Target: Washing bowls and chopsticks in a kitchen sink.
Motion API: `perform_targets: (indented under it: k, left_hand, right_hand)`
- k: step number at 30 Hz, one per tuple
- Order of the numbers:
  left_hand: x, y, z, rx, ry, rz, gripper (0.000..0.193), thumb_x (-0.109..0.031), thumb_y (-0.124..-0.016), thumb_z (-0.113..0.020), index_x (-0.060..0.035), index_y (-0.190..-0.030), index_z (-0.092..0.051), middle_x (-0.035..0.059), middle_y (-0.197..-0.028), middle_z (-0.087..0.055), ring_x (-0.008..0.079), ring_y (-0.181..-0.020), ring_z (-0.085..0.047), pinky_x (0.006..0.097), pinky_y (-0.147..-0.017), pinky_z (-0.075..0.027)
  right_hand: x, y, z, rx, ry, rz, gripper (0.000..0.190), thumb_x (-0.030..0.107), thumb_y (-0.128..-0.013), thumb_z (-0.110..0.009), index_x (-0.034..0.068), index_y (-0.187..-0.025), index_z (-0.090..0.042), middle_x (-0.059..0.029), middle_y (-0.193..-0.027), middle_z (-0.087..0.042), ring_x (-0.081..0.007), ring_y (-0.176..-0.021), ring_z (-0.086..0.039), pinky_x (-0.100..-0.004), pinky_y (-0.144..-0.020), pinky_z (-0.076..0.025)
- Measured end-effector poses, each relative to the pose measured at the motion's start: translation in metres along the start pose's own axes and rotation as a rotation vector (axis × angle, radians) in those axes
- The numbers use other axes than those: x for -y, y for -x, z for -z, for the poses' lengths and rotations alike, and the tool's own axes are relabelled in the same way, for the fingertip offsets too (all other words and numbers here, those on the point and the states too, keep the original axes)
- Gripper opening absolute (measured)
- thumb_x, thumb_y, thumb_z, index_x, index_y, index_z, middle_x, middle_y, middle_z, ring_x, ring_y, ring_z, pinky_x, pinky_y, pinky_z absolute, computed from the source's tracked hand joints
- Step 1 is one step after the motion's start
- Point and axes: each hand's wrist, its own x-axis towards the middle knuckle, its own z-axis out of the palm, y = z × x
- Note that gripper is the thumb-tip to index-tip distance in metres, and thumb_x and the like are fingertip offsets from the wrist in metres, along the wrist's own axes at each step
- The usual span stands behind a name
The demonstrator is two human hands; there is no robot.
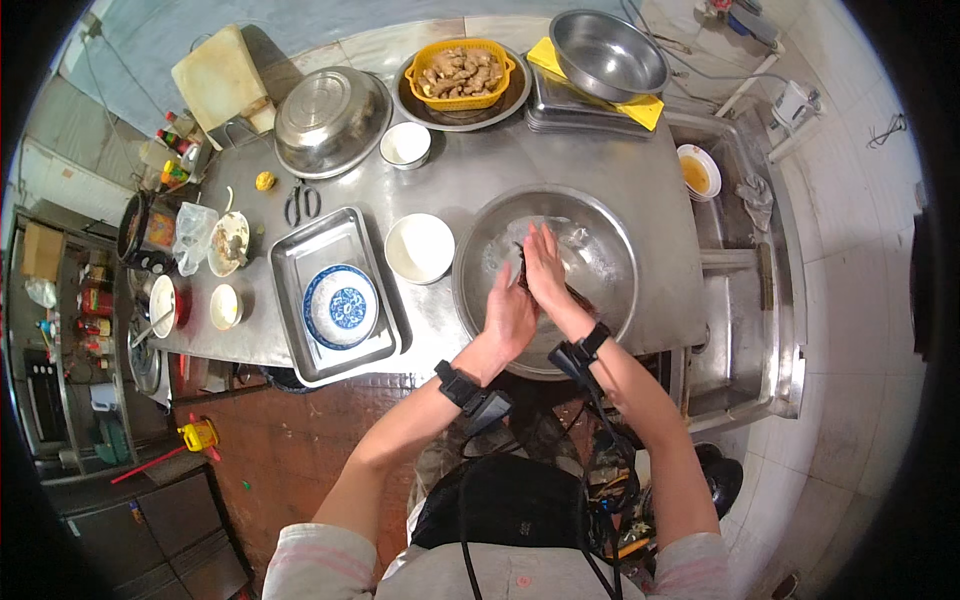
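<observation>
Over the large stainless-steel basin (480,225), my left hand (512,311) and my right hand (545,270) press together, palms facing. Between them is a dark reddish-brown bundle of thin strands (583,300). It sticks out past my right wrist, and a dark bit shows near my fingers. My palms hide most of it, so I cannot tell what it is. Wet, whitish streaks show on the basin's inner wall. Left of the basin stands a white bowl (419,248). Further left, a steel tray (289,266) carries a blue-and-white patterned bowl (341,307).
Black-handled scissors (302,202) lie behind the tray. Along the back are an upturned steel basin (330,120), a yellow basket (457,101) of ginger, a small white bowl (405,145) and a steel bowl (609,56) on stacked trays. A double sink (731,259) borders the right.
</observation>
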Motion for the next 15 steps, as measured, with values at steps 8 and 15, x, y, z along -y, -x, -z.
perform_targets:
  k: [8, 15]
  left_hand:
    - [-0.028, 0.021, 0.049, -0.429, 0.058, 0.159, 0.085, -0.063, -0.082, -0.026, -0.0052, -0.139, 0.001, 0.0109, -0.147, 0.002, 0.0239, -0.135, -0.001, 0.0356, -0.107, -0.003]
    - [-0.038, 0.035, 0.041, -0.440, 0.060, 0.191, 0.084, -0.060, -0.084, -0.026, -0.0029, -0.138, 0.003, 0.0120, -0.146, 0.003, 0.0228, -0.135, 0.001, 0.0344, -0.107, -0.002]
  right_hand:
    - [-0.046, -0.045, 0.003, -0.007, 0.411, 0.051, 0.068, 0.042, -0.083, -0.052, -0.005, -0.128, -0.032, -0.0239, -0.136, -0.025, -0.0379, -0.128, -0.018, -0.0460, -0.104, -0.018]
    - [-0.038, 0.003, -0.052, 0.492, 0.736, 0.338, 0.052, 0.024, -0.080, -0.052, -0.003, -0.122, -0.037, -0.0209, -0.133, -0.030, -0.0376, -0.123, -0.026, -0.0473, -0.095, -0.029]
